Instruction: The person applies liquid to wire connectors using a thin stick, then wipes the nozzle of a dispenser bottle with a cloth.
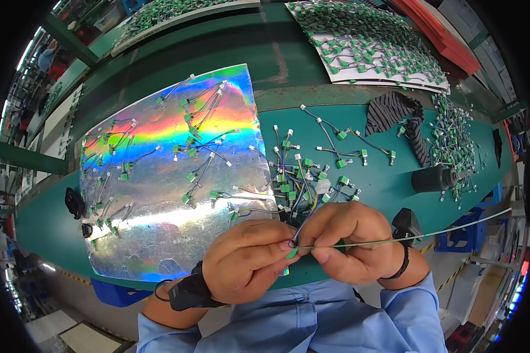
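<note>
Green worktop point(47, 235), workshop floor and racking around it. Silver reflective sheet point(153, 253) at 10 o'clock from the hands, glare across it, small wired green connectors scattered on top. Black object point(75, 203) at its far-left edge, 9-10 o'clock.

Left hand point(247, 259): fingers closed, pinching a green connector point(292, 252) right at the fingertips. Its wires point(307, 222) rise toward 12-1 o'clock to a pale plug point(323, 187). Right hand point(350, 241): thumb and index pinching a thin green strand point(430, 233) close to the connector; long end sweeps out to 3 o'clock, past the worktop edge. Hands nearly touching. Can't tell whether the strand's tip is in the connector; fingers cover it.

In the way: heap of wired connectors point(285, 188) at 12 o'clock, just beyond the knuckles, partly over the sheet's right edge. Black block point(406, 223) near the right wrist, strand passes in front of it. Black bottle point(431, 179) at 2 o'clock, up against the big connector pile point(453, 138). Striped cloth point(393, 112) at 1 o'clock, bunched, one end trailing toward the bottle. Beyond it, white board point(353, 76) loaded with more connectors, red stack point(447, 38) behind that.
</note>
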Action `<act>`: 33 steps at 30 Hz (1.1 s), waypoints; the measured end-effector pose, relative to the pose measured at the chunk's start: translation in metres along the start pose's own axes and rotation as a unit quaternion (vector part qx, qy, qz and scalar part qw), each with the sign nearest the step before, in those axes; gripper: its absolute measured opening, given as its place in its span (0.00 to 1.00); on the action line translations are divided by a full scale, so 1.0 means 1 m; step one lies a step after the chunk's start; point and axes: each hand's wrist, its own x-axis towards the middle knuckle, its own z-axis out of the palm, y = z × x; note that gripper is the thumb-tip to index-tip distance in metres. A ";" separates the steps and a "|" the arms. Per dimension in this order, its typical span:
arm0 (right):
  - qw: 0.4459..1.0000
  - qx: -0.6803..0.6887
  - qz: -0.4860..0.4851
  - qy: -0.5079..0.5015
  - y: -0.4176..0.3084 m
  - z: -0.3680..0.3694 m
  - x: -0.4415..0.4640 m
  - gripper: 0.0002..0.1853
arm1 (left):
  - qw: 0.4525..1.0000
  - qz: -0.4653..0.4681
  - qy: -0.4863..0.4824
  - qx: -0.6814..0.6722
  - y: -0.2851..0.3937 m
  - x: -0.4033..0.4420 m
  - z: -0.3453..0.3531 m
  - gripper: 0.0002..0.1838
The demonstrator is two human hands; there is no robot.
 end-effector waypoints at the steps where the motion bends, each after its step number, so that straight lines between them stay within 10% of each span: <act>1: 1.000 -0.005 0.002 0.001 0.000 0.000 0.000 0.08 | 1.000 -0.001 -0.001 0.002 0.000 0.000 0.000 0.20; 33: 0.997 -0.028 0.005 0.078 0.004 0.007 -0.002 0.06 | 0.959 -0.232 0.022 -0.163 0.006 -0.006 -0.003 0.17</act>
